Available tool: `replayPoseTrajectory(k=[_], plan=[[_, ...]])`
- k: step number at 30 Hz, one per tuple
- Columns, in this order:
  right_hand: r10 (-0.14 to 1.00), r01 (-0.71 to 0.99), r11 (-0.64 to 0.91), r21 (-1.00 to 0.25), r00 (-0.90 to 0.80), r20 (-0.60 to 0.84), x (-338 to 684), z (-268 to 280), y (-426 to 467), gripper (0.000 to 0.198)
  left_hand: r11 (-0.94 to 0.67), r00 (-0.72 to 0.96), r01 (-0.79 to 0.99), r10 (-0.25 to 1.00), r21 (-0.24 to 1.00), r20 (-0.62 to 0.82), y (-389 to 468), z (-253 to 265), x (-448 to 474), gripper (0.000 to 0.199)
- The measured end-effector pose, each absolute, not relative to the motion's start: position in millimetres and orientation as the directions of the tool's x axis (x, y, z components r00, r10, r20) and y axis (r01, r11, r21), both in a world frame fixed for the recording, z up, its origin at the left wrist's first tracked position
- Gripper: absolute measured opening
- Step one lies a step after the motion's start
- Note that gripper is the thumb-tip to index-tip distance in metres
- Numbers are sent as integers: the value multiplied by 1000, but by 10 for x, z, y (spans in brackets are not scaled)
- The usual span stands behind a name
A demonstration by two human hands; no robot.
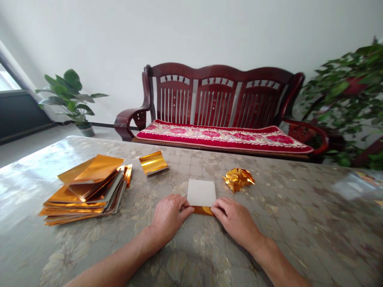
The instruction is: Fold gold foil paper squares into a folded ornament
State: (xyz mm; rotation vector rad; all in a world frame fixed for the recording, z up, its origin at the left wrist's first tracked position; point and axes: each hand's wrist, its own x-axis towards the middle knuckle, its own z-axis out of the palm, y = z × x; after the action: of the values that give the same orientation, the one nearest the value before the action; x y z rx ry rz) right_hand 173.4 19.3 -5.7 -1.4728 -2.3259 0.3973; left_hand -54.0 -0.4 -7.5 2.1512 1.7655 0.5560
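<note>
A sheet of gold foil paper lies pale side up on the table, its near edge turned over so that a gold strip shows. My left hand pinches the left end of that folded strip between thumb and fingers. At the strip's right end, my right hand is closed on it in the same way. Beyond the right hand sits a crumpled piece of gold foil paper. A curled gold sheet rests farther off to the left of the paper.
An uneven stack of gold foil sheets stands on the left of the patterned table. Clear plastic packaging lies at the far right. Behind the table are a wooden bench, a potted plant and a leafy plant.
</note>
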Motion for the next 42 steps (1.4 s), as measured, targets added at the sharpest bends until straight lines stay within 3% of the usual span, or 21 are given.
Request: replayPoseTrajectory(k=[14,25,42], plan=[[892,852,447,-273,-402,205,1710,-131,199,20,-166,135,900,985,403,105,6,-92,-550,28],[907,875,418,-246,-384,175,1682,-125,203,18,-142,118,913,989,383,84,40,-97,-560,38],[907,883,412,-223,-374,194,1678,-121,188,17,-146,142,946,989,290,35,39,-62,-527,32]])
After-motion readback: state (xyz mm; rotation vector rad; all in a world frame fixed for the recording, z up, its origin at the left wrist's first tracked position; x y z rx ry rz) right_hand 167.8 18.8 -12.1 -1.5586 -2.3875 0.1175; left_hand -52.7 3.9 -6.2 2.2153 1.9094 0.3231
